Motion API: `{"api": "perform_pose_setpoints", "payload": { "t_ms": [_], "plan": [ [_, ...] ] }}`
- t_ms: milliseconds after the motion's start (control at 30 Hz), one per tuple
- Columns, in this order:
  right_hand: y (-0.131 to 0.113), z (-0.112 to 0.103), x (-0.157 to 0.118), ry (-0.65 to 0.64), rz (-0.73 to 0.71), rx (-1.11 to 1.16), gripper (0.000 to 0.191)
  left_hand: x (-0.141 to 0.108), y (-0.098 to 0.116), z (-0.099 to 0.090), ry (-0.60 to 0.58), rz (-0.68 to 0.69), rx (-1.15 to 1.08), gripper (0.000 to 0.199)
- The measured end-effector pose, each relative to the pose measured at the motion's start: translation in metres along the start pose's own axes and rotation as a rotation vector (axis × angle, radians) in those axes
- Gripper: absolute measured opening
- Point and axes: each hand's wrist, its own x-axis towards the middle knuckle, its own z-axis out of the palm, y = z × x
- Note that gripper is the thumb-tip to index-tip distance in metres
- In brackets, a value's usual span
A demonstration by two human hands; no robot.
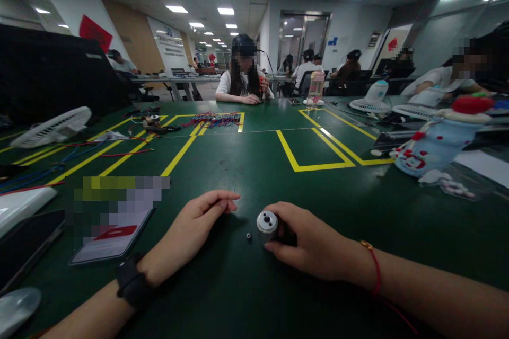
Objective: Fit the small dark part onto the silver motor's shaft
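Fingers of the right hand (304,235) curl around a silver metal cylinder (267,226), upright near the worktop's (238,286) front edge, a tiny metal piece (248,235) just beside it. Slightly farther, the left hand (210,211) hovers empty, fingers loosely extended; bundled wires (217,119) lie toward the far edge.

The green table (238,159) bears yellow tape (326,168) — wires (217,119) lie bunched across some of it, a bottle (433,143) stands at right, fans (374,99) beyond.
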Motion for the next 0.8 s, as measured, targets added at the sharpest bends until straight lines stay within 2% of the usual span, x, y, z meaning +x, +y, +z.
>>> {"api": "perform_pose_setpoints", "payload": {
  "t_ms": [233, 400, 467, 633, 800],
  "plan": [
    [0.0, 0.0, 0.001, 0.002, -0.009, 0.012, 0.033, -0.002, 0.004, 0.001, -0.061, -0.001, 0.046, 0.027],
    [0.0, 0.0, 0.0, 0.005, 0.005, 0.015, 0.033, -0.008, 0.011, 0.001, -0.224, 0.194, 0.191, 0.015],
    [0.001, 0.001, 0.0, 0.007, 0.001, 0.013, 0.034, -0.01, 0.014, 0.002, -0.255, 0.245, 0.274, 0.013],
    [0.002, 0.002, 0.001, 0.009, -0.004, 0.02, 0.033, -0.012, 0.015, 0.006, -0.239, 0.264, 0.387, 0.019],
    [0.0, 0.001, 0.001, 0.006, -0.014, 0.01, 0.033, -0.01, 0.013, 0.008, -0.235, 0.265, 0.371, 0.006]
  ]
}}
